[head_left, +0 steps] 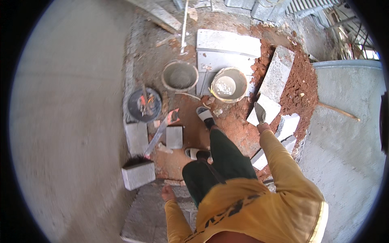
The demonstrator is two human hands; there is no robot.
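Observation:
My right hand [263,128] grips a trowel [259,111], whose metal blade lies over a white block [269,106] at the right of my feet. A longer, speckled block [275,69] continues beyond it on reddish soil [300,87]. More white blocks [288,125] lie beside my right forearm. My left hand [168,193] hangs low with fingers curled and nothing visible in them, just right of an upright grey block [138,175].
A cream bucket [239,93], grey bucket [179,85] and black bowl of tools [137,109] stand ahead. White slabs [227,40], a handsaw [158,137] and small blocks [174,137] lie around. A concrete wall [69,121] borders the left; a wooden stick [340,111] lies right.

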